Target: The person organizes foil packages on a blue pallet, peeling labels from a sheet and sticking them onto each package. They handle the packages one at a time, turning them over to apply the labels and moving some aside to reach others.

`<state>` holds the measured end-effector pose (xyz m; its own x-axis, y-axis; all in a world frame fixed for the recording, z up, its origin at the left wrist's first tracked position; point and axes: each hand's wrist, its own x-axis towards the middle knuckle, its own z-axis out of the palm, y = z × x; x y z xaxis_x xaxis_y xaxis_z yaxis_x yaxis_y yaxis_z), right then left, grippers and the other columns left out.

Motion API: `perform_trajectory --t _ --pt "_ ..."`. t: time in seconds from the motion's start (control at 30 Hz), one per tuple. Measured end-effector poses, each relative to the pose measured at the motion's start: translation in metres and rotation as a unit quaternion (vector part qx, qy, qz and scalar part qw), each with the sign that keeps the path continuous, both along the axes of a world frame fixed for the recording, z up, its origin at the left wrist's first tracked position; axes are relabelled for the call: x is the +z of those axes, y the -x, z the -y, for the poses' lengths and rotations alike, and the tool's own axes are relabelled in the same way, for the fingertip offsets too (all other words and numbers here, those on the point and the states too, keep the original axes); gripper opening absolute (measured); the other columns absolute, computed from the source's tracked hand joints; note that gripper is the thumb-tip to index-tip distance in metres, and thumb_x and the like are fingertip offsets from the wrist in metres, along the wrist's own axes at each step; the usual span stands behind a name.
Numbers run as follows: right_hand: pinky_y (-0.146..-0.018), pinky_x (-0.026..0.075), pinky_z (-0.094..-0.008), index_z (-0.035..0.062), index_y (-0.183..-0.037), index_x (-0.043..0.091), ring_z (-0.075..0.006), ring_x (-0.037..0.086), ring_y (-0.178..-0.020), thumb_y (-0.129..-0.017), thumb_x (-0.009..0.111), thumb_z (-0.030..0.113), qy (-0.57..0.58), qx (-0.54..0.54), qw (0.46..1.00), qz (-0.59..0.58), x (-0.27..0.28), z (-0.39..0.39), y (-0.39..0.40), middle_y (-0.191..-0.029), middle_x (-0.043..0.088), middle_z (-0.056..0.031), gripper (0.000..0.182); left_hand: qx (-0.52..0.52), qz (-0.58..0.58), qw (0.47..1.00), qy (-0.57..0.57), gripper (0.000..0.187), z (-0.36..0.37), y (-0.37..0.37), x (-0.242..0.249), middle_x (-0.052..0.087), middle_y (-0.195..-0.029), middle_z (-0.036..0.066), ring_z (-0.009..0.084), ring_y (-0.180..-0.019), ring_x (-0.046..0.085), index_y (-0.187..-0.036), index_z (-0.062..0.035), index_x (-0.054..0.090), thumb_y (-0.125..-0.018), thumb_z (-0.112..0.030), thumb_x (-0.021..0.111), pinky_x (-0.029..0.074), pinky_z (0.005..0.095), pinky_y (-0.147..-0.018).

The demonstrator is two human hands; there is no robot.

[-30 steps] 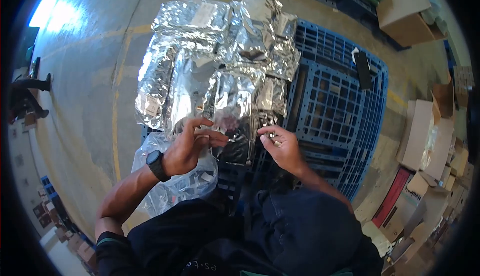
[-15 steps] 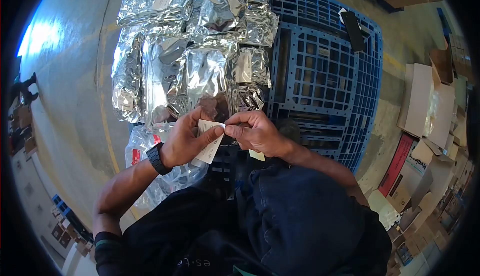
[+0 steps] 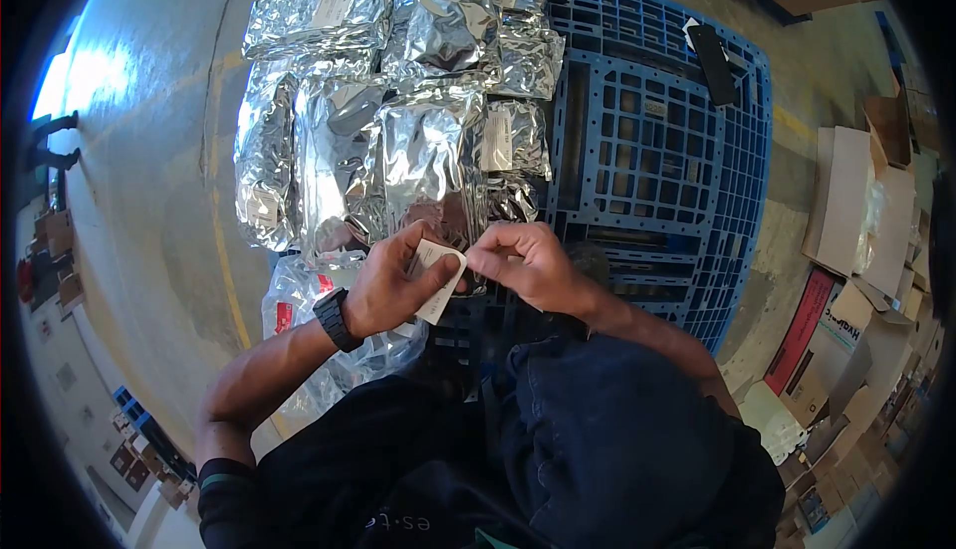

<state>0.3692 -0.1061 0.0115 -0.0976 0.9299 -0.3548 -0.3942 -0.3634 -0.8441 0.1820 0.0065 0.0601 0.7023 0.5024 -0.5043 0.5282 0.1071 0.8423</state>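
My left hand (image 3: pixel 393 285) pinches a white printed label (image 3: pixel 436 300), thumb on its face near the top corner. At that same corner my right hand (image 3: pixel 533 268) has thumb and forefinger pressed together, on or right beside the label's edge; the exact contact is hard to make out. Just beyond both hands lies a shiny silver foil bag (image 3: pixel 423 151), one of several packed side by side. Some of these bags carry white labels, such as the sticker (image 3: pixel 498 141) on a bag to the right.
The bags rest on a blue plastic pallet (image 3: pixel 652 141). A black phone-like object (image 3: pixel 712 63) lies at its far right. Clear plastic wrap with red marks (image 3: pixel 299 305) is at the left near my forearm. Opened cardboard boxes (image 3: pixel 836 201) stand on the right.
The view has shifted slightly, so the scene sits a little lower and further right. My right fingertips have drawn slightly away from the label's face towards its corner. A pale yellowish piece below my right hand no longer shows.
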Motion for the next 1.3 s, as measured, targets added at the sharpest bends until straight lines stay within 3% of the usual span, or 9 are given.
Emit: perform_trajectory --t 0.13,0.4,0.57,0.63,0.8,0.87,1.1,1.17,1.3 --pt "-0.062 0.048 -0.0204 0.0011 -0.093 0.068 -0.0052 0.061 -0.067 -0.095 0.067 0.018 0.099 0.044 0.988 -0.11 -0.001 0.001 -0.002 -0.078 0.069 -0.0023 0.017 0.005 0.021 0.999 -0.034 0.023 -0.002 0.005 -0.006 0.062 -0.066 0.007 0.0082 -0.062 0.06 -0.096 -0.005 0.06 -0.089 -0.024 0.07 0.046 0.0288 -0.056" --pt "-0.072 0.051 -0.0238 0.0 -0.098 0.063 -0.009 0.066 -0.078 -0.094 0.069 0.019 0.001 0.046 0.997 -0.055 -0.004 -0.003 0.006 -0.083 0.071 -0.0066 0.02 -0.09 -0.022 0.984 -0.153 0.021 0.001 0.005 0.003 0.065 -0.078 0.009 0.0142 -0.065 0.06 -0.101 -0.003 0.06 -0.09 -0.019 0.069 0.047 0.0312 -0.061" --pt "-0.075 0.052 -0.0253 -0.0012 -0.099 0.062 -0.012 0.068 -0.081 -0.094 0.068 0.016 -0.008 0.072 0.997 -0.007 0.001 -0.005 0.0 -0.085 0.072 -0.0091 0.019 -0.061 0.041 0.993 -0.093 0.019 0.002 0.008 -0.006 0.059 -0.073 0.011 0.0222 -0.067 0.061 -0.097 -0.0045 0.059 -0.092 -0.021 0.068 0.045 0.0349 -0.061" --pt "-0.077 0.052 -0.0254 -0.0024 -0.097 0.063 -0.0128 0.068 -0.082 -0.094 0.068 0.014 -0.02 0.072 0.997 -0.029 -0.003 -0.004 0.001 -0.087 0.072 -0.0098 0.018 -0.04 0.096 0.994 -0.037 0.026 0.002 0.008 -0.009 0.065 -0.086 0.009 0.0129 -0.08 0.06 -0.101 -0.0031 0.061 -0.094 -0.026 0.068 0.047 0.0315 -0.073" --pt "-0.08 0.05 -0.0269 -0.0023 -0.103 0.064 -0.0105 0.066 -0.087 -0.095 0.066 0.016 -0.002 0.07 0.989 -0.129 -0.003 -0.002 -0.001 -0.087 0.072 -0.0081 0.02 -0.058 0.078 0.995 -0.024 0.023 -0.001 0.011 -0.008 0.067 -0.09 0.008 0.0133 -0.081 0.061 -0.102 -0.0038 0.061 -0.094 -0.024 0.068 0.047 0.0321 -0.073" --pt "-0.079 0.051 -0.0267 -0.0026 -0.1 0.064 -0.0099 0.066 -0.085 -0.096 0.064 0.013 0.013 0.086 0.995 -0.057 0.0 -0.003 -0.003 -0.087 0.072 -0.0082 0.017 -0.073 -0.029 0.996 -0.029 0.022 -0.001 0.008 0.0 0.067 -0.081 0.008 0.0156 -0.072 0.063 -0.1 -0.0042 0.061 -0.092 -0.023 0.069 0.048 0.033 -0.067" --pt "-0.066 0.051 -0.0294 -0.001 -0.09 0.061 -0.0106 0.066 -0.072 -0.087 0.065 0.011 -0.002 0.059 0.997 0.055 -0.002 -0.005 0.011 -0.079 0.07 -0.0074 0.013 -0.076 0.039 0.982 -0.168 0.021 0.008 0.004 -0.008 0.064 -0.071 0.014 0.035 -0.065 0.066 -0.094 -0.0048 0.058 -0.087 -0.021 0.071 0.049 0.0384 -0.056" --pt "-0.061 0.049 -0.0312 -0.0013 -0.088 0.06 -0.015 0.067 -0.066 -0.079 0.069 0.011 -0.06 0.062 0.977 0.196 -0.004 -0.009 0.013 -0.071 0.065 -0.0102 0.017 -0.113 -0.047 0.978 -0.172 0.02 0.007 0.004 -0.007 0.064 -0.073 0.017 0.0397 -0.067 0.064 -0.095 -0.0049 0.058 -0.086 -0.018 0.07 0.049 0.0421 -0.056" --pt "-0.052 0.047 -0.032 -0.0004 -0.089 0.06 -0.0128 0.066 -0.064 -0.086 0.061 0.005 -0.195 0.056 0.922 0.331 -0.004 -0.012 0.009 -0.073 0.066 -0.0075 0.006 -0.08 -0.003 0.976 -0.202 0.021 0.009 0.001 -0.007 0.063 -0.072 0.017 0.0354 -0.061 0.063 -0.094 -0.0039 0.059 -0.087 -0.02 0.07 0.047 0.0402 -0.055"
